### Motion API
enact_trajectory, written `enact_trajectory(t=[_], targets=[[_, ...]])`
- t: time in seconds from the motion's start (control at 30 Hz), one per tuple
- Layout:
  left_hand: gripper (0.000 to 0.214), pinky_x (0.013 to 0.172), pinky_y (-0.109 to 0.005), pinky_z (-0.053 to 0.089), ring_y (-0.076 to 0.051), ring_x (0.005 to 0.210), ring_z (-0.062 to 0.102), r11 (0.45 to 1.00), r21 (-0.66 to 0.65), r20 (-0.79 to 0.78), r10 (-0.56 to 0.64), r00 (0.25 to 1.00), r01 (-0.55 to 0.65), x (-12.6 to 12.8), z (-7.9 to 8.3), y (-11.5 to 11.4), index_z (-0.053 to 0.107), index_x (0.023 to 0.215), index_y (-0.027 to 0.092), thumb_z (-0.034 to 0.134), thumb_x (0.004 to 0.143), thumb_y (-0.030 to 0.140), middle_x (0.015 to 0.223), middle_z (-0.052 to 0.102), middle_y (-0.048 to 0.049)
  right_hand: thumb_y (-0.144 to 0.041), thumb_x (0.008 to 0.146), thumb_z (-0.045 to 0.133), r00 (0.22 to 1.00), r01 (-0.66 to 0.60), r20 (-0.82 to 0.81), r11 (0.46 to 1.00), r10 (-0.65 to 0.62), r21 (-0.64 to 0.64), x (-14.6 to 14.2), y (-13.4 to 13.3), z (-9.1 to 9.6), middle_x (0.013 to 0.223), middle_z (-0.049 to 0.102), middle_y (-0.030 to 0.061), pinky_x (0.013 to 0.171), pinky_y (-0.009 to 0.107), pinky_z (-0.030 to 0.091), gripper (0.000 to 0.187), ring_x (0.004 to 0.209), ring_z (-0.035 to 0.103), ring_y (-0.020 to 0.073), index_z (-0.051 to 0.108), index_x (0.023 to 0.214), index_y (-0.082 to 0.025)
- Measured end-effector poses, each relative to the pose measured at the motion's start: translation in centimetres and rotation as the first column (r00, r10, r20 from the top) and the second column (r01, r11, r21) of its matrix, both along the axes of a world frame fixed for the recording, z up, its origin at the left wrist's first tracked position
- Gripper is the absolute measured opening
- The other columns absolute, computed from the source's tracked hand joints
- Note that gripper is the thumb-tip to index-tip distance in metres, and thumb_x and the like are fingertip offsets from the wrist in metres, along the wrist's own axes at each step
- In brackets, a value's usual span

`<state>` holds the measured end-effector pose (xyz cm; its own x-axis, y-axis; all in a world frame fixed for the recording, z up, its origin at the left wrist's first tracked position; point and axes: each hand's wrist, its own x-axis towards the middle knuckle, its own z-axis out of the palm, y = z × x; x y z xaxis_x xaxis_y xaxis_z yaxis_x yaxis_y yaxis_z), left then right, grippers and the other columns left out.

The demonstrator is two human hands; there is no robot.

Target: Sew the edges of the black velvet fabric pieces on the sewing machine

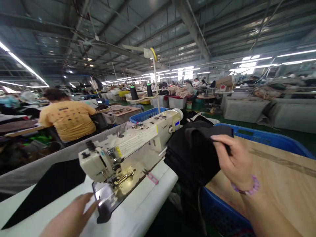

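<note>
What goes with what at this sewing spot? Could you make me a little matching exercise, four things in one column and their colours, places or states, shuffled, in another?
Things:
1. Right hand
2. Small snips
3. Thread cones
4. Little display

Descriptions:
A. Pink at the handles, lying open to view beside the bare tabletop edge
B. Lit blue, on the body of the sewing machine
C. Gripping the edge of some black fabric
D. Black, with green showing at the top

Right pairs: 1-C, 2-A, 3-D, 4-B
</note>
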<state>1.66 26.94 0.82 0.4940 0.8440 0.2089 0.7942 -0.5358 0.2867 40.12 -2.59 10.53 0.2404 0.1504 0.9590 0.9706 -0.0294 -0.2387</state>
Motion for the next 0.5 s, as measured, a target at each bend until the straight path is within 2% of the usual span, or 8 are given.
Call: enact_trajectory(t=[0.03,0.1,0.17,0.23,0.27,0.33,0.4,0.5], targets=[[0.045,0.082,-0.05,0.056,-0.034,0.087,0.072,0.995,-0.068,0.033,-0.069,0.997,0.071,1.5,0.4,-3.1,0.067,0.109,0.023,0.047,0.083,0.055,0.102,0.075,-0.0096,-0.023,0.099,0.054,0.992,-0.121,0.012,0.986,0.123,-0.114,-1.5,-0.1,0.5,0.1,0.069,0.0032,0.084,0.029,0.05,0.013,0.091,0.066,0.019,0.067,0.103,-0.025],[0.075,0.094,-0.046,0.054,-0.033,0.113,0.064,0.966,0.038,0.191,-0.259,0.947,0.256,4.6,1.3,-9.8,0.042,0.145,0.029,0.06,0.077,0.055,0.135,0.061,-0.01,-0.021,0.099,0.054,0.925,-0.373,-0.054,0.873,0.376,-0.314,-5.0,0.0,1.2,0.098,0.07,-0.0016,0.081,0.024,0.05,0.015,0.087,0.067,0.0155,0.066,0.105,-0.028],[0.094,0.105,-0.051,0.046,-0.036,0.132,0.049,0.928,0.152,0.305,-0.372,0.877,0.34,7.0,2.1,-15.6,0.027,0.154,0.026,0.068,0.071,0.046,0.149,0.046,-0.0134,-0.022,0.098,0.057,0.786,-0.603,-0.177,0.673,0.592,-0.427,-8.5,0.1,1.5,0.093,0.071,-0.0054,0.077,0.02,0.051,0.014,0.081,0.067,0.013,0.065,0.105,-0.031],[0.081,0.107,-0.049,0.045,-0.032,0.134,0.048,0.937,0.16,0.42,-0.348,0.838,0.309,8.1,3.4,-18.9,0.029,0.152,0.027,0.061,0.078,0.034,0.148,0.047,-0.0119,-0.027,0.098,0.061,0.605,-0.776,-0.337,0.439,0.721,-0.453,-11.0,-0.1,1.7,0.084,0.07,-0.0073,0.07,0.017,0.052,0.011,0.073,0.066,0.0117,0.067,0.102,-0.035],[0.068,0.106,-0.046,0.047,-0.029,0.13,0.052,0.944,0.15,0.473,-0.331,0.817,0.295,8.1,4.2,-19.5,0.04,0.147,0.028,0.057,0.081,0.029,0.143,0.053,-0.0115,-0.03,0.097,0.063,0.526,-0.833,-0.422,0.349,0.738,-0.428,-11.7,-0.3,1.8,0.08,0.069,-0.007,0.067,0.017,0.052,0.009,0.07,0.066,0.0121,0.069,0.099,-0.037],[0.037,0.095,-0.037,0.055,-0.024,0.11,0.064,0.953,0.101,0.535,-0.294,0.792,0.286,7.0,6.2,-19.5,0.066,0.119,0.029,0.054,0.084,0.026,0.119,0.068,-0.0084,-0.039,0.093,0.069,0.399,-0.913,-0.583,0.249,0.708,-0.323,-11.9,-0.4,1.9,0.077,0.067,-0.0031,0.062,0.02,0.054,0.004,0.068,0.065,0.0155,0.071,0.096,-0.038],[0.018,0.076,-0.029,0.059,-0.02,0.087,0.069,0.965,0.023,0.567,-0.228,0.792,0.261,5.1,8.3,-18.5,0.072,0.087,0.026,0.055,0.084,0.027,0.091,0.073,-0.0047,-0.042,0.083,0.079,0.257,-0.966,-0.761,0.191,0.596,-0.176,-11.1,0.1,2.0,0.083,0.068,0.0011,0.059,0.024,0.056,0.028,0.07,0.067,0.0198,0.068,0.108,-0.036],[0.02,0.047,-0.022,0.05,-0.015,0.062,0.064,0.987,-0.099,0.653,-0.032,0.756,0.127,2.2,11.0,-17.3,0.068,0.081,0.022,0.057,0.083,0.039,0.086,0.072,-0.0042,-0.035,0.074,0.085,-0.009,-0.996,-0.935,-0.083,0.355,-0.022,-10.0,2.5,2.2,0.1,0.067,0.004,0.07,0.028,0.058,0.067,0.086,0.068,0.0229,0.052,0.132,-0.029]])
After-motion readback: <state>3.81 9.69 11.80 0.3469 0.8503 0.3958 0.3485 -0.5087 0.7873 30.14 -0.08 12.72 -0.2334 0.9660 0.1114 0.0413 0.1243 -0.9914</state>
